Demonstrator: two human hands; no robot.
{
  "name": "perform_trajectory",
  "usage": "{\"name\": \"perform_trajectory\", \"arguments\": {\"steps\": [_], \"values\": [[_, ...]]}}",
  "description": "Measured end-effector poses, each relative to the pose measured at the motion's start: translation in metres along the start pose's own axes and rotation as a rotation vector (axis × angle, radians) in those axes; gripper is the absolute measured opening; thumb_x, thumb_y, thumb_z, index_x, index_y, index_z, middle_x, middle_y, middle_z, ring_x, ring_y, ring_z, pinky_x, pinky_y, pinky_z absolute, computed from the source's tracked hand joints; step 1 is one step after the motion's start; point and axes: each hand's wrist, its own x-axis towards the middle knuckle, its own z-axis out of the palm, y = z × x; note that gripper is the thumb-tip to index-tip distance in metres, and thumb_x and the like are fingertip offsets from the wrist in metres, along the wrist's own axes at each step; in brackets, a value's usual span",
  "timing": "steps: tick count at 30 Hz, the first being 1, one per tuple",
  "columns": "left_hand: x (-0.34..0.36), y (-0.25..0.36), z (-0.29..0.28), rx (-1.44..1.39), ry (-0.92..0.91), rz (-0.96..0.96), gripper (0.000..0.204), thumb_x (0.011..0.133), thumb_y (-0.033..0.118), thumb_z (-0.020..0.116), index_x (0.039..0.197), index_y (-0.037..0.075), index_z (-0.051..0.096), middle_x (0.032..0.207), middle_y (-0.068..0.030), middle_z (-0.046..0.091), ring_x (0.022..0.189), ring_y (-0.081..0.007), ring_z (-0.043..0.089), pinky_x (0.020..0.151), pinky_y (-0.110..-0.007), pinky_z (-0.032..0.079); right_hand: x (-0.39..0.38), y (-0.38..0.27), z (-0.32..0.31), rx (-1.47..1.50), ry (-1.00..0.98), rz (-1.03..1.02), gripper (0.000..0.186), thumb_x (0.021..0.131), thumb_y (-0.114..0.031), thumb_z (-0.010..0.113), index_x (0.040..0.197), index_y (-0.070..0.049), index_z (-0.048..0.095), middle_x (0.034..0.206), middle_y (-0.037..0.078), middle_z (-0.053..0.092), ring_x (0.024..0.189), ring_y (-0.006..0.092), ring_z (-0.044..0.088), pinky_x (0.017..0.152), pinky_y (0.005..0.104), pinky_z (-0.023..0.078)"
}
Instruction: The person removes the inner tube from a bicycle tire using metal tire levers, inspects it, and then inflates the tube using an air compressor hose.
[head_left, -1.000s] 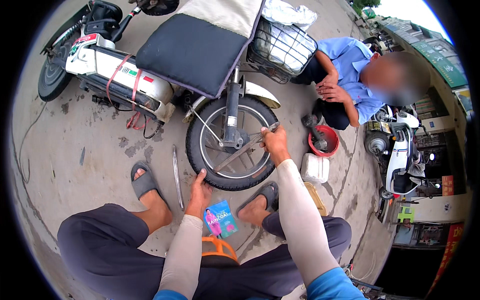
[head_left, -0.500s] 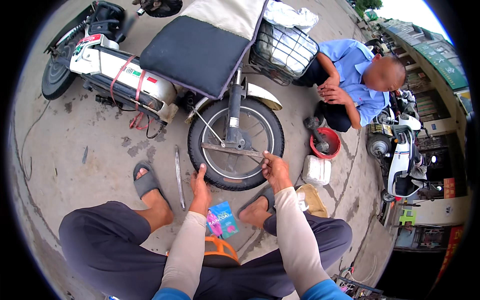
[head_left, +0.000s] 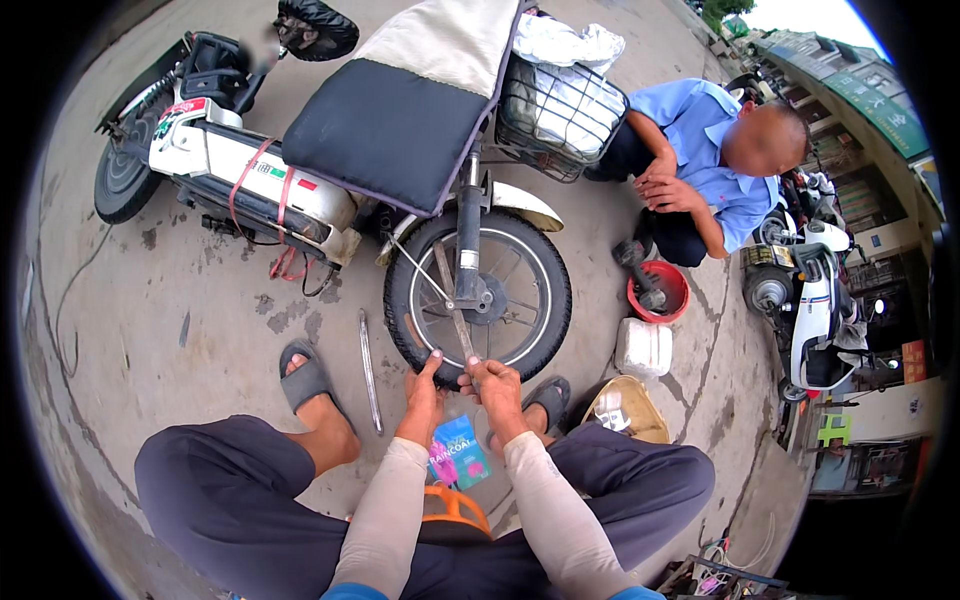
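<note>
In front of me stands the front wheel of an electric scooter, with a black tyre point(head_left: 546, 342) on a grey spoked rim. My right hand point(head_left: 494, 392) grips the near end of a long flat metal tyre lever point(head_left: 459, 326), at the near edge of the tyre. The lever runs away from me across the wheel, passing by the fork leg point(head_left: 467, 238). Close beside it, my left hand point(head_left: 424, 398) holds the tyre's near edge, thumb on the upper side; its other fingers are mostly hidden. A second metal bar point(head_left: 370, 372) lies on the concrete to the left.
A blue raincoat packet point(head_left: 460, 455) lies between my feet. At right are a tan bowl-like container point(head_left: 640, 400), a white wrapped bundle point(head_left: 644, 347) and a red basin point(head_left: 676, 290) with a dark tool. A person in a blue shirt point(head_left: 690, 120) squats behind the basin, hands together.
My right hand has moved left, next to my left hand. The lever has swung from lying crosswise to pointing away from me. The wheel has turned: its brown mark moved from the near side to the left.
</note>
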Motion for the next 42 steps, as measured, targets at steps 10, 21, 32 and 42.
{"name": "perform_trajectory", "arguments": {"steps": [10, 21, 32, 42], "values": [[0.007, 0.027, -0.007, -0.074, 0.046, 0.128, 0.035, 0.095, 0.034, 0.061, 0.116, 0.008, 0.052, 0.102, -0.0057, 0.061, 0.093, -0.0178, 0.06, 0.08, -0.032, 0.049, 0.028, -0.015, 0.054, -0.615, 0.006, -0.232, 0.045, 0.095, -0.038, 0.055, 0.074, -0.001, 0.071, 0.063, 0.014, 0.067, 0.061, 0.0272, 0.067, 0.064, 0.0402, 0.05], [0.017, 0.039, 0.001, -0.056, 0.068, 0.222, 0.043, 0.098, 0.039, 0.056, 0.12, 0.002, 0.054, 0.106, -0.009, 0.062, 0.094, -0.0199, 0.062, 0.08, -0.034, 0.052, 0.019, -0.027, 0.048, -0.485, -0.113, -0.316, 0.046, 0.093, -0.041, 0.061, 0.078, 0.002, 0.068, 0.063, 0.01, 0.066, 0.056, 0.0219, 0.064, 0.059, 0.0349, 0.05], [0.02, 0.022, -0.001, 0.1, 0.037, 0.081, 0.052, 0.086, 0.022, 0.074, 0.126, -0.002, 0.05, 0.123, -0.0129, 0.057, 0.112, -0.0253, 0.056, 0.097, -0.041, 0.046, 0.078, 0.007, -0.111, -0.209, 0.47, -0.424, 0.066, 0.086, -0.033, 0.074, 0.131, 0.006, 0.045, 0.12, 0.02, 0.059, 0.103, 0.0268, 0.059, 0.089, 0.037, 0.048], [0.021, 0.067, 0.012, 0.155, 0.062, 0.1, 0.036, 0.084, 0.01, 0.074, 0.114, -0.004, 0.06, 0.106, -0.0134, 0.067, 0.095, -0.0257, 0.065, 0.087, -0.038, 0.051, 0.064, 0.025, -0.085, 0.591, 0.102, -0.054, 0.048, 0.087, -0.014, 0.074, 0.125, 0.003, 0.049, 0.12, 0.016, 0.06, 0.107, 0.0268, 0.06, 0.095, 0.0405, 0.05]]}}
